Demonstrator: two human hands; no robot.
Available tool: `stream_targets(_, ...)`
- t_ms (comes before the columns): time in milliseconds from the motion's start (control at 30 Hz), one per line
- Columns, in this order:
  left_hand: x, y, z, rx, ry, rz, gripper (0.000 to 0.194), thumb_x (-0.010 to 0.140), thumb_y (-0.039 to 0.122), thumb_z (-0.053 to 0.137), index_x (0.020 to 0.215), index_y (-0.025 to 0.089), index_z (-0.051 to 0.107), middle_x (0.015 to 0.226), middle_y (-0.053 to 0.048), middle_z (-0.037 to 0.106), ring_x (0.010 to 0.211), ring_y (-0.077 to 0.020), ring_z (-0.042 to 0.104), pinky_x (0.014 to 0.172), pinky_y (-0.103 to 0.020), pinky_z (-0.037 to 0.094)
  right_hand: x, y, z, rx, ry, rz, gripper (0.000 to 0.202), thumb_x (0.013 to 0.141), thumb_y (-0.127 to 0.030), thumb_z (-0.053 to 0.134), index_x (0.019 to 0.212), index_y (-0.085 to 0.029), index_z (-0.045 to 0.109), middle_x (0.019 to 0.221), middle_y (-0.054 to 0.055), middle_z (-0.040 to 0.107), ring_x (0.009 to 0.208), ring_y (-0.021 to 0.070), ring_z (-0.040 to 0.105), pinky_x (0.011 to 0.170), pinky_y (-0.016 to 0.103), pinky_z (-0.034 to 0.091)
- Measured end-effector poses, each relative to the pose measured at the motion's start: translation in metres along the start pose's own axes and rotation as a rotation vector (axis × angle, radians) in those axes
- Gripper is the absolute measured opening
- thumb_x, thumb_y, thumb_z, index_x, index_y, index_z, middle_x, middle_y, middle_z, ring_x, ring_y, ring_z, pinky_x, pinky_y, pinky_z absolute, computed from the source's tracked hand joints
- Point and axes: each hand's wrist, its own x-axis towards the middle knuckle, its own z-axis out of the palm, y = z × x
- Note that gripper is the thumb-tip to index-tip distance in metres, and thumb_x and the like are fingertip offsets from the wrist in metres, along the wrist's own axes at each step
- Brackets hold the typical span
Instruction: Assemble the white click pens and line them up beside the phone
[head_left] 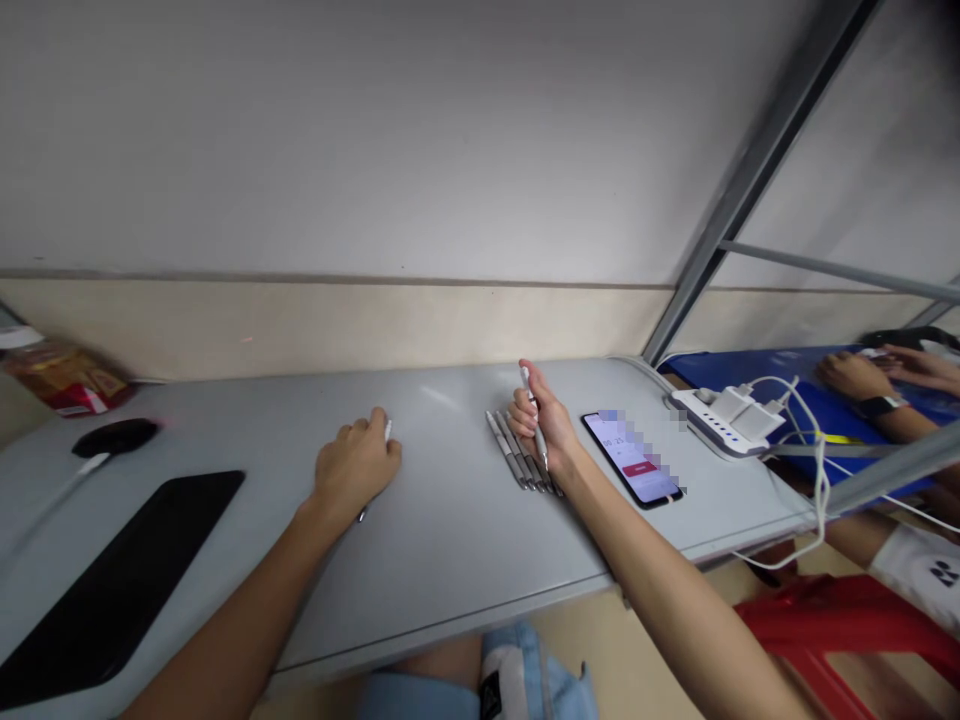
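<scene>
My right hand (546,415) is closed around a white and silver pen (540,440), held nearly upright with the thumb at its upper end. Just beneath and to the left of that hand, several grey and white pens (510,450) lie side by side on the grey table (450,560). My left hand (356,455) rests on the table further left, its fingers curled over another pen (363,514). Only the two ends of that pen show; the palm covers the rest.
A lit phone (630,460) lies right of the pens, beside a white power strip (720,420) with plugs and cables. At left are a black mat (127,580), a black mouse-like object (116,437) and a jar (64,375). A co-worker's hands (859,378) are over a blue table.
</scene>
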Motion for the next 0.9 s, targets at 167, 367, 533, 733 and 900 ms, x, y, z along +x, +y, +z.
stream_targets(167, -0.001, 0.000, -0.001, -0.013, -0.026, 0.004, 0.032, 0.088, 0.030, 0.032, 0.110, 0.017, 0.052, 0.101, -0.012, 0.068, 0.086, -0.0294, 0.065, 0.062, -0.036, 0.044, 0.000, 0.002, -0.001, -0.072, -0.021, -0.027, 0.026, 0.089, -0.039, 0.060, 0.112, -0.032, 0.049, 0.052, -0.010, 0.030, 0.040, 0.0070, 0.021, 0.037, 0.018, 0.016)
stream_targets(367, -0.001, 0.001, -0.003, -0.017, -0.040, 0.005, 0.031, 0.088, 0.029, 0.033, 0.110, 0.017, 0.051, 0.101, -0.012, 0.069, 0.087, -0.0285, 0.066, 0.062, -0.034, 0.044, 0.001, 0.003, 0.001, -0.148, 0.012, -0.052, 0.027, 0.087, -0.042, 0.060, 0.109, -0.030, 0.048, 0.052, -0.011, 0.031, 0.040, 0.0069, 0.021, 0.038, 0.018, 0.017)
stream_targets(533, 0.000, 0.000, 0.001, -0.013, -0.030, 0.014, 0.030, 0.088, 0.030, 0.032, 0.108, 0.018, 0.050, 0.100, -0.012, 0.069, 0.085, -0.0294, 0.067, 0.062, -0.036, 0.044, -0.001, 0.010, 0.005, -0.379, 0.024, -0.036, 0.036, 0.087, -0.047, 0.055, 0.118, -0.029, 0.051, 0.057, -0.008, 0.038, 0.043, 0.0079, 0.028, 0.040, 0.019, 0.022)
stream_targets(733, -0.002, 0.002, -0.001, -0.005, -0.031, 0.023, 0.029, 0.088, 0.030, 0.033, 0.108, 0.018, 0.050, 0.098, -0.011, 0.070, 0.085, -0.0287, 0.067, 0.060, -0.035, 0.043, -0.005, 0.022, 0.002, -0.812, -0.045, -0.020, 0.045, 0.084, -0.026, 0.049, 0.129, -0.027, 0.056, 0.079, -0.002, 0.054, 0.058, 0.0094, 0.043, 0.053, 0.022, 0.036)
stream_targets(900, -0.004, 0.003, -0.001, -0.010, -0.022, 0.026, 0.028, 0.088, 0.028, 0.033, 0.107, 0.018, 0.051, 0.097, -0.011, 0.070, 0.084, -0.0266, 0.067, 0.060, -0.033, 0.043, -0.005, 0.030, -0.004, -1.226, -0.080, -0.159, 0.050, 0.085, -0.023, 0.052, 0.135, -0.019, 0.053, 0.079, 0.000, 0.059, 0.067, 0.0120, 0.051, 0.065, 0.025, 0.040)
